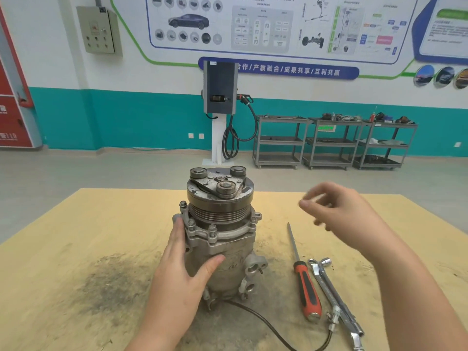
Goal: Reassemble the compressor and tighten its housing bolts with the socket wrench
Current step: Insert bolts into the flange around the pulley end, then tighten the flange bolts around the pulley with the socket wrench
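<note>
Steadying the compressor, upright at table centre, we press our left hand flat on its housing. Right hand hovers blurred, fingers loosely curled, apparently empty. Bolts look seated; next, grab the socket wrench lying w/ a screwdriver.

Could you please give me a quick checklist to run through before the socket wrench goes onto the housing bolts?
1. Compressor standing upright on the table: ok.
2. Left hand steadying the housing: ok.
3. Housing bolts seated in the flange: ok; tightness cannot tell.
4. Socket wrench within reach, right of the screwdriver: ok.
5. Right hand on the wrench: not ok, it is blurred above the table.
6. Cable away from the tools: not ok.
</note>
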